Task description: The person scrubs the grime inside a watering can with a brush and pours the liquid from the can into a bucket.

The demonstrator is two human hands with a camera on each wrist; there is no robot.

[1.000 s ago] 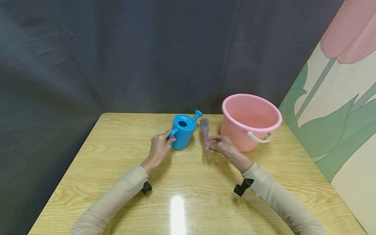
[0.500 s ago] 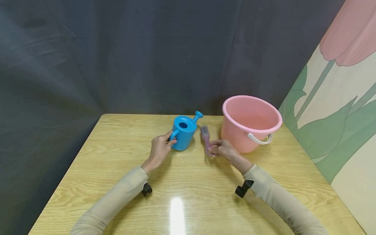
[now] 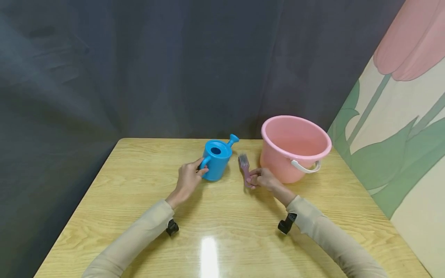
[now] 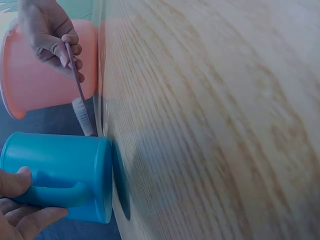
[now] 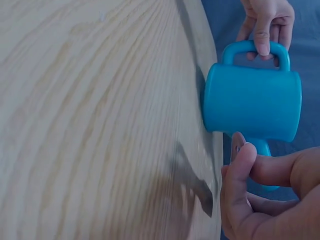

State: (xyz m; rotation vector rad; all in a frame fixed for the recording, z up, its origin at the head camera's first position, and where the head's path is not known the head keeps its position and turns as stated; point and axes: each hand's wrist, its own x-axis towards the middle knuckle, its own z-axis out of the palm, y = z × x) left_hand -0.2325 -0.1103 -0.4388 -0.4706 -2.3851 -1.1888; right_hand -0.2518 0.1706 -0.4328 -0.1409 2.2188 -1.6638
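Observation:
My left hand (image 3: 189,175) grips the handle of a blue watering can (image 3: 219,164), which stands upright near the table's back edge. Whether its base touches the table is hard to tell. Between the can and a pink bucket, my right hand (image 3: 265,180) pinches the end of a small purple-pink brush (image 3: 244,164). The brush head points away from me, and white bristles (image 4: 81,116) show along one side in the left wrist view. The brush is held above the tabletop, its shadow below it. In the right wrist view, the fingers hide most of the brush.
The pink bucket (image 3: 285,170) with a white handle (image 3: 306,168) stands at the back right, close to my right hand. A dark curtain (image 3: 208,69) hangs behind the wooden table (image 3: 139,166). A flower-painted wall (image 3: 399,146) borders the right side.
My right hand has drawn the brush slightly toward me and lower. The left hand keeps its grip on the watering can, which stays in place. The head view has tilted a little.

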